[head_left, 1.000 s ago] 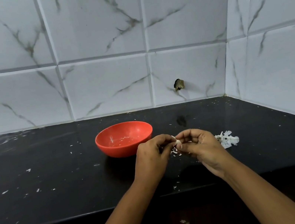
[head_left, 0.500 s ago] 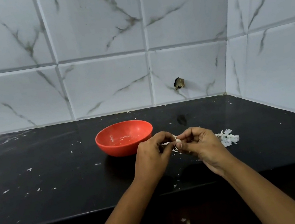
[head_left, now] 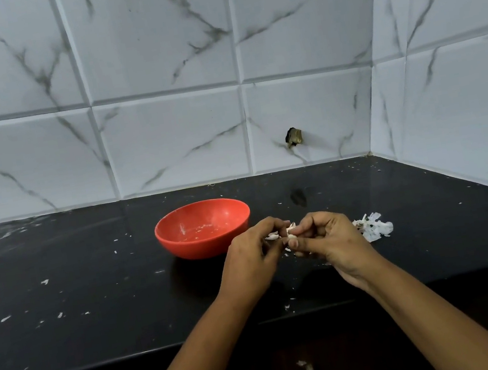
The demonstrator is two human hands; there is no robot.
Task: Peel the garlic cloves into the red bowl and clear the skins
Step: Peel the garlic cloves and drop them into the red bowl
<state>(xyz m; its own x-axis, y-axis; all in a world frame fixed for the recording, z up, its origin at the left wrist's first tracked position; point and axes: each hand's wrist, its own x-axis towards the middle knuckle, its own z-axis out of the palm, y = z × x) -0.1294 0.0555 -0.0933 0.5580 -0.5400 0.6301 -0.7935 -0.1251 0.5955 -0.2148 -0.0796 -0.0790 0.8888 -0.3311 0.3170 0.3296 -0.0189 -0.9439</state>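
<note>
A red bowl (head_left: 203, 228) stands on the black counter (head_left: 92, 291), with only small pale flecks showing inside. Just right of the bowl, above the counter, my right hand (head_left: 329, 240) pinches a small pale garlic clove (head_left: 292, 236) between thumb and fingers. My left hand (head_left: 253, 259) meets it from the left and pinches a strip of white skin (head_left: 272, 237) coming off the clove. A pile of white garlic skins (head_left: 374, 227) lies on the counter to the right of my right hand.
Small skin flakes are scattered over the counter, mostly on the left (head_left: 5, 318) and near the front edge (head_left: 287, 306). Marble-look tiled walls close the back and right side. A small dark fitting (head_left: 293, 137) sticks out of the back wall.
Both hands stay together at the clove. A strip of skin now sticks out further to the left between my left fingers.
</note>
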